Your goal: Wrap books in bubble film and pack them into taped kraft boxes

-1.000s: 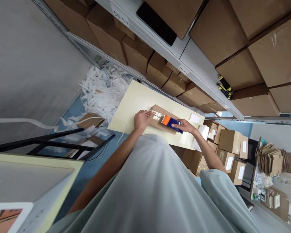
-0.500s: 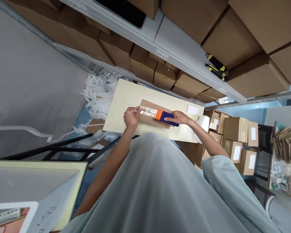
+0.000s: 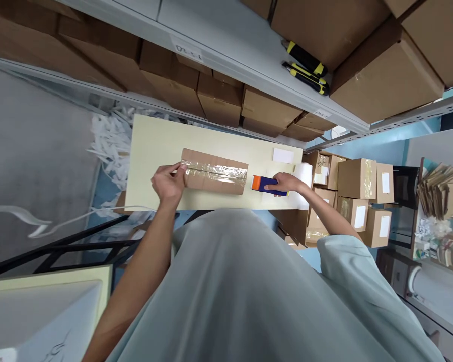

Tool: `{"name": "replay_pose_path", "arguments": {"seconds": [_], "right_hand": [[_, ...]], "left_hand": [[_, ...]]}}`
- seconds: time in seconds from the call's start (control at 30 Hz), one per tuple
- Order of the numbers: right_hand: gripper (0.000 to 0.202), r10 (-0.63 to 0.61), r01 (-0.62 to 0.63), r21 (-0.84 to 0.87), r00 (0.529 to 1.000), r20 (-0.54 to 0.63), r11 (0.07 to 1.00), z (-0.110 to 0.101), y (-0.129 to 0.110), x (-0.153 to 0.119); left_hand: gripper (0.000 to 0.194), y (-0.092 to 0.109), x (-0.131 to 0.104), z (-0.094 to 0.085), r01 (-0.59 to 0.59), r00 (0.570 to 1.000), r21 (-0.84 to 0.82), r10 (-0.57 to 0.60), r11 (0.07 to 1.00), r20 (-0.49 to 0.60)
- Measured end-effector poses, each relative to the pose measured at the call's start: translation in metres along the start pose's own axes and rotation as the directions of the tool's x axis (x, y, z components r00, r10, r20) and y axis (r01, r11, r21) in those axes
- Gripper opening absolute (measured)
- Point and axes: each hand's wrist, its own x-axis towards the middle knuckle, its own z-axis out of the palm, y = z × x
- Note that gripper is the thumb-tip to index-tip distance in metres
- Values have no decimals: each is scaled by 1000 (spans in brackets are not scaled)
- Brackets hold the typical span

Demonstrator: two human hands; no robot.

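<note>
A flat brown cardboard box (image 3: 215, 182) lies on the pale yellow table (image 3: 154, 141), with shiny clear tape (image 3: 219, 172) running along its top. My left hand (image 3: 169, 183) pinches the box's left end, thumb at the tape's end. To the right of the box, my right hand (image 3: 287, 183) is closed around a dark blue and orange tape dispenser (image 3: 266, 184). The dispenser's orange end faces the box, and a small gap separates them.
Above the table, a grey shelf (image 3: 234, 55) carries boxes and yellow-black cutters (image 3: 307, 68). A white label (image 3: 283, 155) and a white roll (image 3: 304, 173) lie at the table's right. Taped boxes (image 3: 357, 178) stand beyond; shredded white paper (image 3: 109, 146) lies left.
The dispenser in my right hand has moved right, off the box, and tape now covers the box's length. My left hand still holds the left end. The view has shifted.
</note>
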Motion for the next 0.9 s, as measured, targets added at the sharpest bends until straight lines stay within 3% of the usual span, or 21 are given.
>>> {"name": "replay_pose_path", "arguments": {"seconds": [0.17, 0.3, 0.5, 0.67, 0.73, 0.77, 0.83, 0.9], "right_hand": [[58, 11, -13, -101, 1000, -24, 995, 12, 3, 19], [53, 53, -88, -246, 988, -144, 965, 23, -3, 26], [36, 97, -211, -367, 947, -306, 906, 68, -29, 44], [40, 188, -319, -249, 880, -437, 914, 90, -28, 39], [47, 230, -336, -149, 847, -479, 930, 87, -28, 29], [49, 233, -329, -108, 830, -506, 938, 82, -29, 24], [52, 215, -294, -51, 796, -566, 955, 69, -37, 14], [55, 179, -247, -22, 759, -626, 969, 50, -50, 7]], "left_hand": [[27, 1, -2, 2, -28, 999, 2, 28, 1000, -34], [27, 1, 0, 4, -18, 999, 58, 19, 998, -26], [32, 1, 3, 5, 19, 999, 102, -16, 995, -27], [50, 6, 2, 3, 1, 1000, 156, -3, 988, 15], [64, 18, -5, 5, -96, 993, 176, 106, 980, -50], [68, 28, -10, 8, -184, 976, 171, 200, 968, -84], [63, 54, -25, 14, -418, 901, 110, 427, 902, -74], [53, 86, -40, 22, -636, 772, 23, 635, 772, 33]]}}
